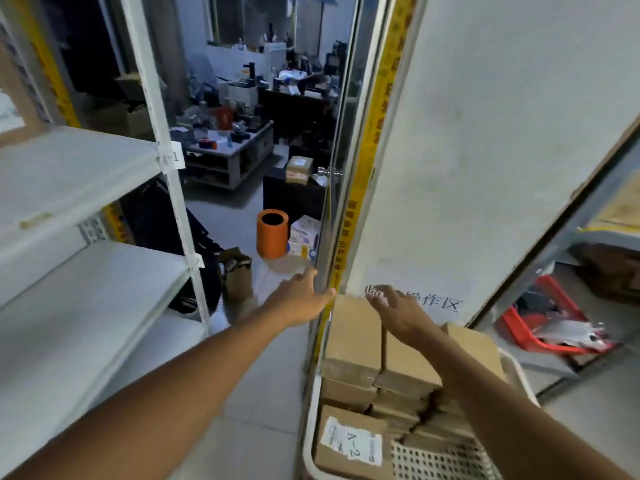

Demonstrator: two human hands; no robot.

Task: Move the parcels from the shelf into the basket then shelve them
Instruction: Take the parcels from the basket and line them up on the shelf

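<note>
Head view: white wall panel (485, 150) fills right, white shelf unit (79, 188) left, bare tiers, tag A-1. Glass door (332, 188) edge stands between both. White perforated basket (433, 459) bottom right, stacked with cardboard parcels (353, 341); one labelled A-2. Orange cylinder bin (272, 233) on floor beyond. Left hand (301, 299) fingers straight, touching door edge. Right hand (398, 310) grip apart, over top parcels, empty.

place: parcel stockroom | evidence: labelled white shelving (86, 188) 9 o'clock; basket (446, 459) of cardboard parcels (353, 341) 5 o'clock; cluttered bench (235, 150) 12 o'clock
</note>
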